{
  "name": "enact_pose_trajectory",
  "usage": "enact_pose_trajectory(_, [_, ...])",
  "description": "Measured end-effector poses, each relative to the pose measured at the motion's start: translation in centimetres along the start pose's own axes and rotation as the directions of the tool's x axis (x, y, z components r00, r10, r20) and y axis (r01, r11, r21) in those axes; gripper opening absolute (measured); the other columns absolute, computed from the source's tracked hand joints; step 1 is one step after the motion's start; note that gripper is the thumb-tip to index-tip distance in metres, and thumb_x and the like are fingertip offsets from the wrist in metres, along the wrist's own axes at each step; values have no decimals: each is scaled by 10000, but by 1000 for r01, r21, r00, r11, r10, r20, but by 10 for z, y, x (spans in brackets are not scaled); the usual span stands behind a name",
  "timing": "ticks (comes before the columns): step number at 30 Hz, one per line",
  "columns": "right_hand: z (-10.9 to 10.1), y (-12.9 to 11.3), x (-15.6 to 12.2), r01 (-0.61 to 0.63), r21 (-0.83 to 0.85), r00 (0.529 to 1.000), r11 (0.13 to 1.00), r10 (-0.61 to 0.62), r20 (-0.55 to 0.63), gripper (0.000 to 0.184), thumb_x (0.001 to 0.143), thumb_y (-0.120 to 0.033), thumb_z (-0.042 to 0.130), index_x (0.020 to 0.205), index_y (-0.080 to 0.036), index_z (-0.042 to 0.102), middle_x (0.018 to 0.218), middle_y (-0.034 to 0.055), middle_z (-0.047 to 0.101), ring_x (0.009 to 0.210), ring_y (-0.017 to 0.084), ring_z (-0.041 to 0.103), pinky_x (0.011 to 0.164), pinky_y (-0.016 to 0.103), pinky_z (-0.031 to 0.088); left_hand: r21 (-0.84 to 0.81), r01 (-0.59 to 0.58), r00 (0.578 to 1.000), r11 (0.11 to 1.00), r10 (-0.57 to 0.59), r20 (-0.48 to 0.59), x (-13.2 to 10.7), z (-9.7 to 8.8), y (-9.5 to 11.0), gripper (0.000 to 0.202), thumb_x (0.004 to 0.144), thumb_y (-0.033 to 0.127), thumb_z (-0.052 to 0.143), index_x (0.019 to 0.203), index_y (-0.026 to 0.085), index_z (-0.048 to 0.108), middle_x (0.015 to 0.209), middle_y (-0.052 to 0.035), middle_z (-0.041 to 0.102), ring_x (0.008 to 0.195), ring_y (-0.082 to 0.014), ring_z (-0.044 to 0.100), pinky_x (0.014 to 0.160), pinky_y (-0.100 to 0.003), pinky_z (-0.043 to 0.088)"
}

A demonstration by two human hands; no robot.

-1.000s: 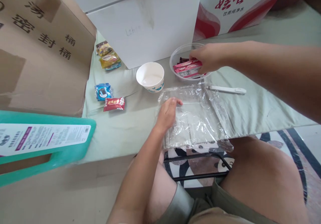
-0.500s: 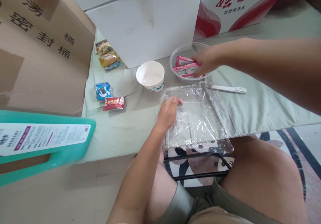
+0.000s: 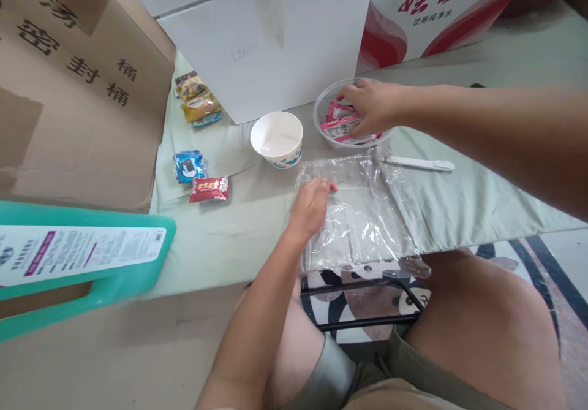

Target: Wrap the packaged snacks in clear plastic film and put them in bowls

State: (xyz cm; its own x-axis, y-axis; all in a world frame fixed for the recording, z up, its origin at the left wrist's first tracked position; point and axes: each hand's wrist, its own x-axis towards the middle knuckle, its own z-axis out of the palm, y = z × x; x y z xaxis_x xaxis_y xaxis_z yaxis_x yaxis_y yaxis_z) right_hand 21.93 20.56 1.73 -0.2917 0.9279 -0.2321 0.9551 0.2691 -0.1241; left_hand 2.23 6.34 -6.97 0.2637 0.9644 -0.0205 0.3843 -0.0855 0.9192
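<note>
My right hand (image 3: 374,108) hovers over a clear plastic bowl (image 3: 316,113), fingers spread, with nothing seen between them. Inside the bowl lie pink-and-white packets (image 3: 337,129), partly hidden beneath the hand. My left hand (image 3: 313,206) rests loosely curled at the left side of a flat clear plastic bag (image 3: 367,214); no object shows in its fingers. The bag hangs slightly over the table's front edge. A white paper cup (image 3: 277,140) with a blue pattern stands upright left of the bowl. Right of the bag is a white utility knife (image 3: 420,163).
A red packet (image 3: 209,189) and a blue packet (image 3: 189,167) lie to the left, with yellow packets (image 3: 198,100) farther back. Behind stand a white box (image 3: 275,48) and a red-and-white carton (image 3: 422,18). A cardboard box (image 3: 68,122) and a green container (image 3: 156,263) flank the left side.
My right hand has spread its fingers and come up a little from the packets, which have shifted slightly. My left hand stays on the bag.
</note>
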Motion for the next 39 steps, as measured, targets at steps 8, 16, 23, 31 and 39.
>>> enact_pose_trajectory(8, [-16,0,-9,-30,121,999,992,28,19,601,878,-216,603,1468,-265,505,1304,82,668,1111,250,647,873,387,514,10,-1,1000,1000,2,-6,1,1,0,435,1039,414,287,832,230,623,975,-76,718,1026,-234,651,1015,-389,486])
enact_pose_trajectory(16, [-9,4,-25,-9,-34,999,999,7,-53,360,993,-404,459,1203,-151,606,1361,220,598,1266,384,582,997,521,494,12,23,1000,1000,-22,-15,1,2,-2,445,1045,426,295,859,227,647,993,-64,726,1024,-224,651,1016,-372,489])
enact_pose_trajectory(23, [-22,5,-17,-59,-156,998,986,63,24,184,885,-302,655,1019,-182,697,989,96,716,1021,285,686,817,425,503,16,2,1000,1000,-1,-13,2,2,-2,447,1043,419,289,849,225,642,979,-66,718,1004,-222,648,998,-373,486])
enact_pose_trajectory(31, [-16,22,-12,-148,-90,988,985,151,25,441,857,-396,734,1249,-197,706,1147,77,761,1034,248,719,798,367,510,22,-15,1000,1000,15,-6,3,3,-5,448,1037,429,292,846,223,641,956,-67,715,988,-218,647,991,-372,488])
enact_pose_trajectory(39, [-17,4,-12,-96,-167,995,981,93,-27,590,920,-491,675,1447,-235,604,1431,210,612,1314,428,582,949,573,510,43,-16,1000,999,16,-9,3,4,-4,440,1041,417,287,853,229,637,979,-66,729,1023,-220,654,1010,-374,489])
